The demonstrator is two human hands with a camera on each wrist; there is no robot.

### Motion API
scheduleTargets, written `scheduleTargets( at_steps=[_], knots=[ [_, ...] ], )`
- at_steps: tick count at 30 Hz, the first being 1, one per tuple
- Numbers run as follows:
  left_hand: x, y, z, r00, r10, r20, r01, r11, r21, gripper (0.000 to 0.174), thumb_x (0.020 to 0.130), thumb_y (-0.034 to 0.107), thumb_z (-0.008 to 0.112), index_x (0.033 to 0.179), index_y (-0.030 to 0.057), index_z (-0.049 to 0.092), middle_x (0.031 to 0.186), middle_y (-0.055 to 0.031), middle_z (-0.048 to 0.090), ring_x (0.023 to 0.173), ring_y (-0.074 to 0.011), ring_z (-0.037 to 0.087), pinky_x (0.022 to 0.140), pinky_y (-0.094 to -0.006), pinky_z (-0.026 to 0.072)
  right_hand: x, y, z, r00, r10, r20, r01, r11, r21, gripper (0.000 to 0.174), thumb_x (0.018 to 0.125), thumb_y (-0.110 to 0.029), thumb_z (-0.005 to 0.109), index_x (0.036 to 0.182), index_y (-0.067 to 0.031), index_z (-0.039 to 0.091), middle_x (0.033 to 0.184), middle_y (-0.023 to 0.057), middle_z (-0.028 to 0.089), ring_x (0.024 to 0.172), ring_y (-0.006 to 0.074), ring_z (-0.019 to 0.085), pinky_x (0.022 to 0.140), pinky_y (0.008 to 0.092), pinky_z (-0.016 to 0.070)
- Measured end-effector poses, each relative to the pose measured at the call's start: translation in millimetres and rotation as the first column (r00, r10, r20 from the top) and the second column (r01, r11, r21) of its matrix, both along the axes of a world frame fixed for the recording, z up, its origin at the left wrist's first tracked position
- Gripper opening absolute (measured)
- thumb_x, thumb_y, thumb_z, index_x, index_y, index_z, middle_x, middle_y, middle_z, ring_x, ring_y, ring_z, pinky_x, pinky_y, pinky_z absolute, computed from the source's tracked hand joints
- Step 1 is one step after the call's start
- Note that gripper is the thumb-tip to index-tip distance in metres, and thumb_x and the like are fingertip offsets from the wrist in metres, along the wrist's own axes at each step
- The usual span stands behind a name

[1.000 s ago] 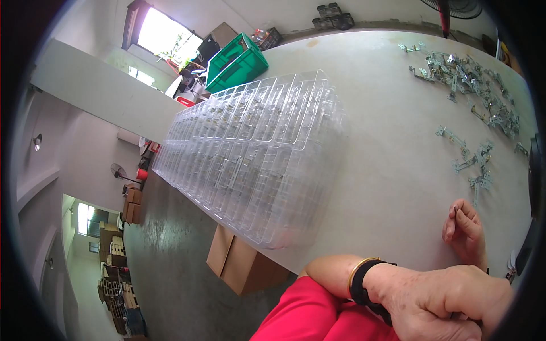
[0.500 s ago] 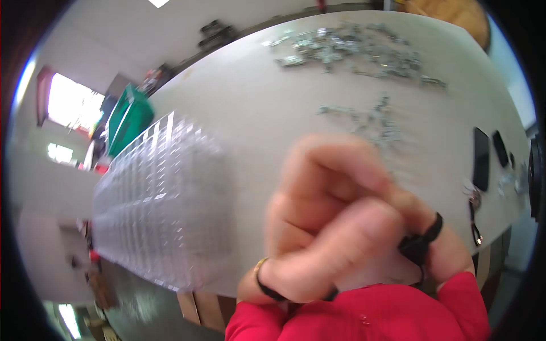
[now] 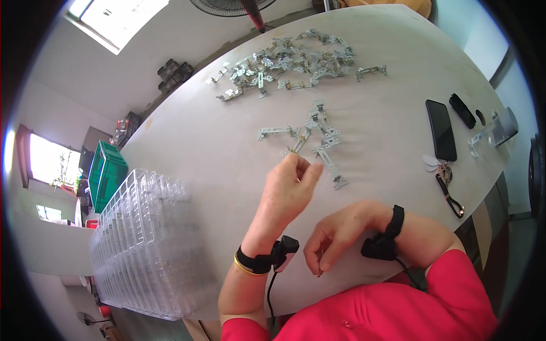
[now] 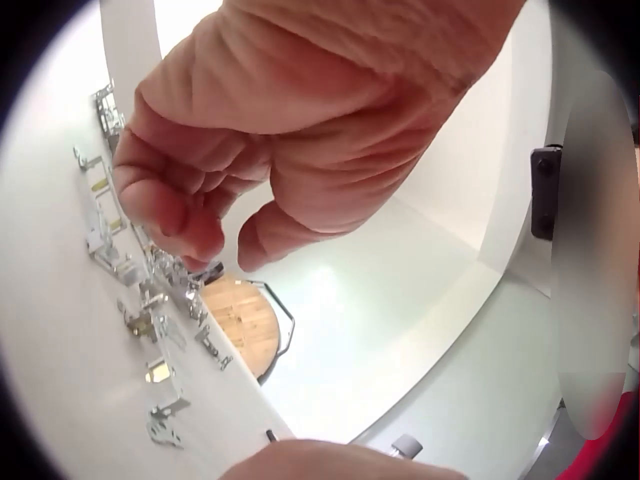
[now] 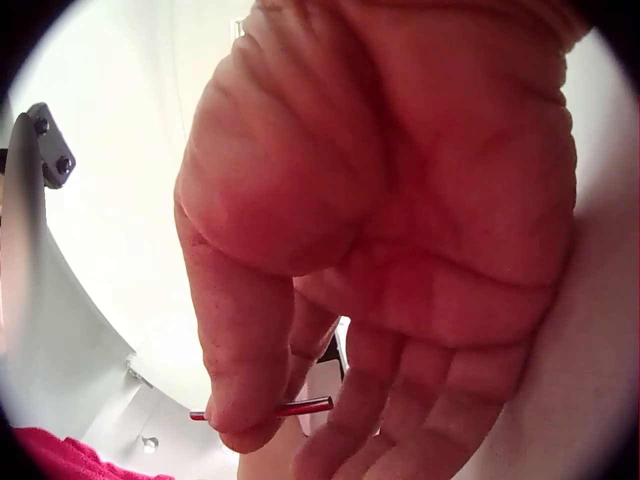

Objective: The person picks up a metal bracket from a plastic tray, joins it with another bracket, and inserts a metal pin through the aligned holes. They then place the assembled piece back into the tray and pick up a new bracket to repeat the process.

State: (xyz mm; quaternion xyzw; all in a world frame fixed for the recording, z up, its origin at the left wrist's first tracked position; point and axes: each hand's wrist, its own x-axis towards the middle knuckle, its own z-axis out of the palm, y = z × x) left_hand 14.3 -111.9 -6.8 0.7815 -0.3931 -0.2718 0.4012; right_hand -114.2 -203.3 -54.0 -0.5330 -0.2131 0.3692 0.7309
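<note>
My left hand (image 3: 283, 190) reaches over the table, its fingertips overlapping the near end of a small group of metal brackets (image 3: 330, 163) in the head view. Its fingers are loosely bent, with a gap between thumb and index finger in the left wrist view; nothing shows in the grasp. Closer to my body, my right hand (image 3: 341, 230) hangs palm-down over the table. Thumb and index finger pinch a thin metal pin (image 5: 305, 407), which sticks out on both sides of the thumb tip in the right wrist view.
A larger pile of brackets (image 3: 284, 62) lies toward the far side. Clear plastic trays (image 3: 148, 244) stand on the left, with a green crate (image 3: 108, 176) beyond. To the right are a phone (image 3: 441, 131), keys (image 3: 443, 173) with a strap and a clear cup (image 3: 500, 128).
The head view has swung right, bringing phone and keys into sight. My hands, overlapping half a second ago, are now apart, the left one out by the brackets.
</note>
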Motion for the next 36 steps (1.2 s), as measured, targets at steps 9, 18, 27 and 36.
scheduleTargets(
  at_steps=[9, 18, 27, 36],
  knots=[
    [-15.0, -38.8, -11.5, 0.992, -0.082, 0.095, 0.054, 0.962, 0.268, 0.051, 0.090, 0.042, 0.069, 0.074, -0.0057, 0.062, 0.067, -0.0207, 0.065, 0.066, -0.0360, 0.066, 0.064, -0.0453, 0.0516, 0.8, 4.8, -7.2, 0.990, 0.082, 0.112, -0.078, 0.996, -0.041, 0.021, 0.098, -0.023, 0.068, 0.108, -0.0036, 0.069, 0.103, 0.0022, 0.070, 0.099, 0.0110, 0.062, 0.091, 0.0290, 0.0471],
    [-10.4, -17.5, -29.1, 0.979, 0.015, 0.205, -0.048, 0.987, 0.156, 0.037, 0.087, 0.029, 0.067, 0.073, -0.0045, 0.058, 0.069, -0.0228, 0.063, 0.066, -0.0366, 0.065, 0.066, -0.0442, 0.0517, 0.8, 7.3, -14.4, 0.989, 0.092, 0.114, -0.090, 0.996, -0.018, 0.022, 0.099, -0.023, 0.068, 0.107, -0.0028, 0.069, 0.100, 0.0023, 0.069, 0.100, 0.0115, 0.061, 0.092, 0.0292, 0.0467],
    [0.3, 35.8, -18.4, 0.870, 0.035, -0.493, -0.154, 0.967, -0.203, 0.018, 0.104, 0.016, 0.055, 0.102, -0.0016, 0.058, 0.087, -0.0063, 0.068, 0.080, -0.0125, 0.067, 0.070, -0.0287, 0.0542, -1.9, 9.0, 6.3, 0.997, -0.042, 0.059, 0.041, 0.999, 0.015, 0.021, 0.100, -0.022, 0.066, 0.109, -0.0035, 0.069, 0.101, 0.0031, 0.071, 0.090, 0.0116, 0.066, 0.082, 0.0287, 0.0512],
    [15.0, 56.1, -43.4, 0.480, -0.180, -0.858, -0.282, 0.895, -0.346, 0.026, 0.107, 0.025, 0.044, 0.107, 0.0022, 0.058, 0.088, -0.0061, 0.064, 0.080, -0.0161, 0.063, 0.070, -0.0293, 0.0476, -8.9, -2.5, 39.9, 0.832, -0.551, -0.069, 0.554, 0.832, 0.038, 0.013, 0.103, -0.015, 0.061, 0.109, -0.0062, 0.068, 0.096, 0.0028, 0.071, 0.068, 0.0076, 0.062, 0.065, 0.0238, 0.0513]
  ],
)
